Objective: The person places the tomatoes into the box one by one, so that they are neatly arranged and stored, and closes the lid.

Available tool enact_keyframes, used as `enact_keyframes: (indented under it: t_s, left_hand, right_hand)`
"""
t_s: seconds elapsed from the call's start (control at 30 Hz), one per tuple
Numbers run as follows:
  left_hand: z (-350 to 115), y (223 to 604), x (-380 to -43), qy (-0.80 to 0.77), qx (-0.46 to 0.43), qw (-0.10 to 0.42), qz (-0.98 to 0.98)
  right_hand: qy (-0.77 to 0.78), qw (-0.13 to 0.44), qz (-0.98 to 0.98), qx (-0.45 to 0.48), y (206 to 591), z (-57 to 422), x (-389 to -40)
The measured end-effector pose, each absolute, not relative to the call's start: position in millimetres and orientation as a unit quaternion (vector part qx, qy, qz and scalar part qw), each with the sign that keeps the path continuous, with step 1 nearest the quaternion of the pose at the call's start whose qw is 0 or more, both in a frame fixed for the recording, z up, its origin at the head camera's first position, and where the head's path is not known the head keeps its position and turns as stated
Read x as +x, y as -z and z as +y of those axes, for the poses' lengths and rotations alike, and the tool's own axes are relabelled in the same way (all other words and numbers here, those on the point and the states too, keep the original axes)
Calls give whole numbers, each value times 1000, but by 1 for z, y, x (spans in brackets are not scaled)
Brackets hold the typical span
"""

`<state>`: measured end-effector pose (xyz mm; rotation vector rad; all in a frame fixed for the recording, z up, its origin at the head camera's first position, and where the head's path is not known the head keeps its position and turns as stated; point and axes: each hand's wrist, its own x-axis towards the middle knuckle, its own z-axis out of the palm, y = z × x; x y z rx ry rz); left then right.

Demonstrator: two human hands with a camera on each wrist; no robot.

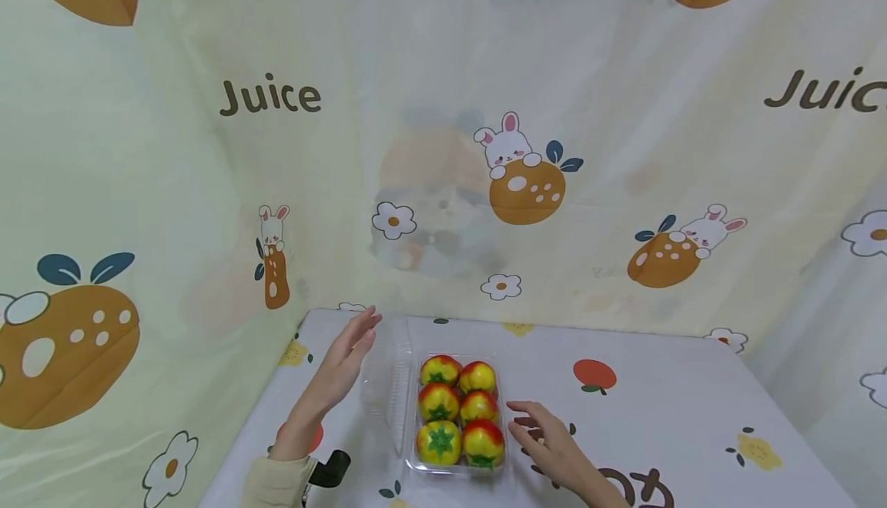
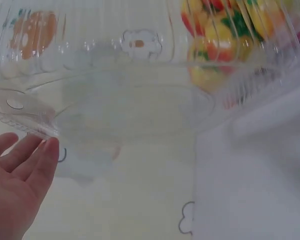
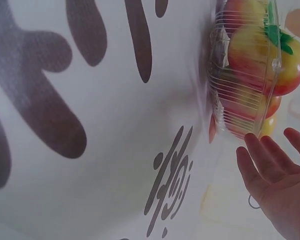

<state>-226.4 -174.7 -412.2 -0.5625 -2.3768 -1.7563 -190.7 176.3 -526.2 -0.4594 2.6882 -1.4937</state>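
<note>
A clear plastic clamshell box stands on the table with several red-and-yellow fruits with green leafy tops in two columns. Its see-through lid is raised on the left side. My left hand is beside the lid with fingers extended; in the left wrist view its fingertips are at the lid's edge, and whether they press on it I cannot tell. Off the box's right side is my right hand, its fingers loosely bent and holding nothing. In the right wrist view, the fingertips are close to the box wall.
A white printed cloth covers the table, with fruit and flower pictures. Behind it hangs a patterned curtain with bunnies and the word Juice. A black wrist mount is on the left forearm, by a beige sleeve.
</note>
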Motion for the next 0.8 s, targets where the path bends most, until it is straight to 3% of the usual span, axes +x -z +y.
enact_keyframes:
  t_s: [0.53, 0.8]
  left_hand:
    - [-149, 414, -227, 580, -227, 71, -779]
    - [-142, 424, -231, 560, -268, 110, -776]
  right_hand:
    - [465, 20, 875, -133, 524, 179, -191]
    - [469, 32, 872, -138, 532, 179, -191]
